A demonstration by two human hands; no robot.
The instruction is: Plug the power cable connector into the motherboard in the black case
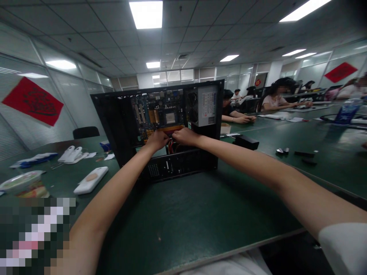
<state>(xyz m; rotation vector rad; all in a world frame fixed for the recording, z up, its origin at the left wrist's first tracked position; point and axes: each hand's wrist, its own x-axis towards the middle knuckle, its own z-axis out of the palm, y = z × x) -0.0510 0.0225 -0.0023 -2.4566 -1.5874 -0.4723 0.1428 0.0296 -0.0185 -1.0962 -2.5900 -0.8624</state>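
An open black computer case (114, 126) stands on the green table. Inside it are a motherboard (155, 101) and, at the upper right, a power supply (207, 105). My left hand (157, 140) reaches in below the board's coloured memory slots (177, 128), fingers bent and closed. Close beside it, my right hand (185, 136) is also closed, its fingertips pinched together near the left ones. Red and black cables (172, 146) hang just under the fingertips. What the fingers hold is too small to make out.
To the left on the table (177, 214) are a white power bank (91, 180), a white plastic bag (73, 154) and a food tub (24, 183). A black box (246, 142) and small dark parts (304, 154) lie right. Other people (282, 97) sit beyond.
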